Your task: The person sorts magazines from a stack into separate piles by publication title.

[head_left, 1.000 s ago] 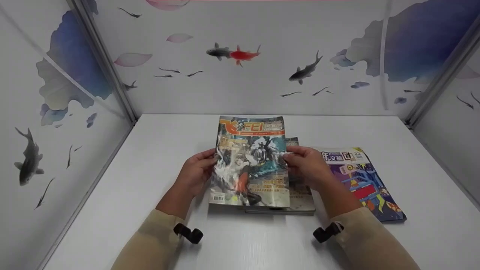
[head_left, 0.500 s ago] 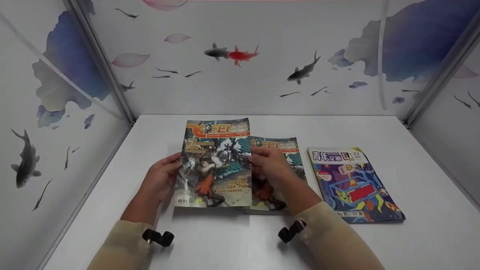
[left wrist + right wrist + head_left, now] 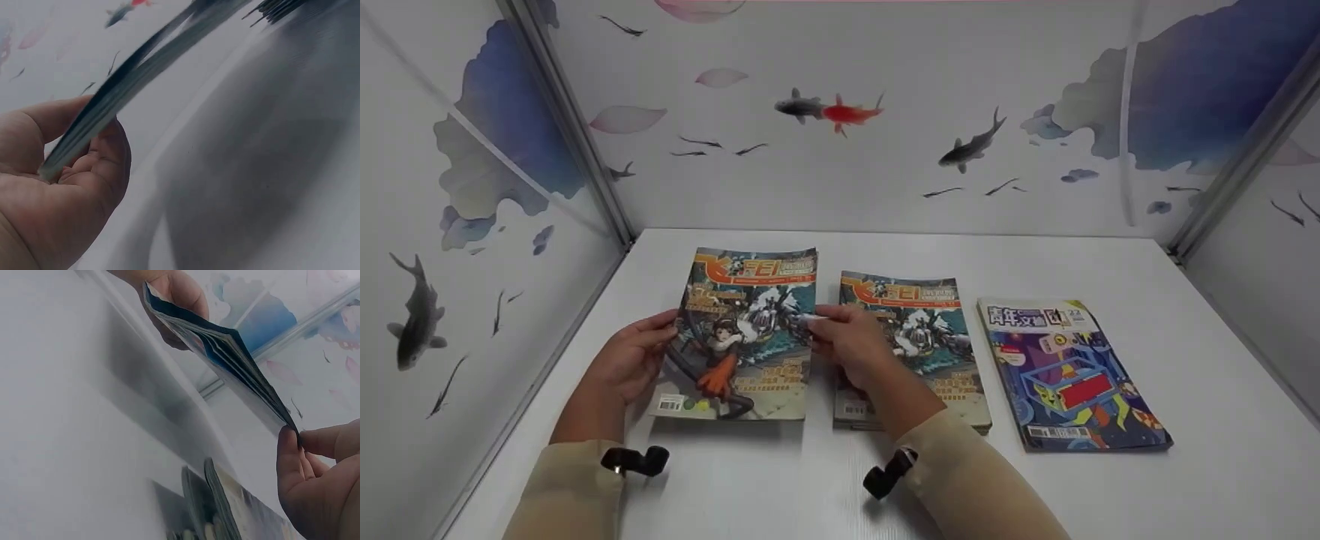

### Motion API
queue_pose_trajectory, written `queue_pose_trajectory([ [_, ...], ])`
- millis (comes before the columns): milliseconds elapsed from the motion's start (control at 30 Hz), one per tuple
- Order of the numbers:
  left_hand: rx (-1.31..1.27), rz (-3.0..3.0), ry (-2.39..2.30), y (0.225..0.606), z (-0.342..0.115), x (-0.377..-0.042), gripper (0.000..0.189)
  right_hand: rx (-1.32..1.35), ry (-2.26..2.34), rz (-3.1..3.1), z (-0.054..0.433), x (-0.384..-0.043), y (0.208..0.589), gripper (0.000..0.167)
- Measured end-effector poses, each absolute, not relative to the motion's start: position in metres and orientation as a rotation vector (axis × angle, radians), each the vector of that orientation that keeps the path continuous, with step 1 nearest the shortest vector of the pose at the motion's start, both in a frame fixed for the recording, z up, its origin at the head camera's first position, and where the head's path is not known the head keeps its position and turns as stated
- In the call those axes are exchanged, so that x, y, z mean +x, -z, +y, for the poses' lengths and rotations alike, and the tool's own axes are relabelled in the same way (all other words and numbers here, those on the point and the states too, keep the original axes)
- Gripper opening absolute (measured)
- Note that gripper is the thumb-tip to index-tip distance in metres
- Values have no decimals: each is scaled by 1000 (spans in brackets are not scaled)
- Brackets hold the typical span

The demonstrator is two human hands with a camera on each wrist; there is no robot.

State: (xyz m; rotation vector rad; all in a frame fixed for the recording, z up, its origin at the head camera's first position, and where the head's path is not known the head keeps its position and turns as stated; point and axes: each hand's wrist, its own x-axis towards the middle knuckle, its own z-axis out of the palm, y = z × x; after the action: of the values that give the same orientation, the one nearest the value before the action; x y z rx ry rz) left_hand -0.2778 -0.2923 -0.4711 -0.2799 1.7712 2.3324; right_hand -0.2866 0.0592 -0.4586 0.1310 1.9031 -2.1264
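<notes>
A glossy magazine (image 3: 750,337) with an orange masthead is held above the white table by both hands. My left hand (image 3: 634,356) grips its left edge, and in the left wrist view the fingers curl beneath the magazine (image 3: 118,95). At the opposite edge, my right hand (image 3: 855,345) pinches it between thumb and fingers. The right wrist view looks at the side of the magazine (image 3: 242,365), its pages slightly fanned. Just right of it lies a stack of magazines (image 3: 937,337) with the same cover, partly hidden by my right hand and forearm.
A purple and blue magazine (image 3: 1080,382) lies slightly slanted at the right, apart from the stack. The white table (image 3: 780,495) is enclosed by panels (image 3: 855,180) printed with fish and petals. Each sleeve carries a black wrist device (image 3: 637,460).
Both hands have carried the held magazine leftward from over the stack and lowered it somewhat. A gap now separates it from the stack, whose top cover has come into view.
</notes>
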Motion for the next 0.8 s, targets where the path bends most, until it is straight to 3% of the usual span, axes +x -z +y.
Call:
queue_pose_trajectory([
  [267, -282, 1778, -2322, 478, -301, -278, 26, 155, 2135, 1860, 46, -287, 466, 40],
  [500, -422, 1978, -2078, 480, -298, -279, 57, 78, 2044, 1907, 42, -288, 476, 44],
  [800, -452, 2148, -1885, 478, -300, -282, 57, 49, 1989, 2030, 46, -289, 476, 43],
])
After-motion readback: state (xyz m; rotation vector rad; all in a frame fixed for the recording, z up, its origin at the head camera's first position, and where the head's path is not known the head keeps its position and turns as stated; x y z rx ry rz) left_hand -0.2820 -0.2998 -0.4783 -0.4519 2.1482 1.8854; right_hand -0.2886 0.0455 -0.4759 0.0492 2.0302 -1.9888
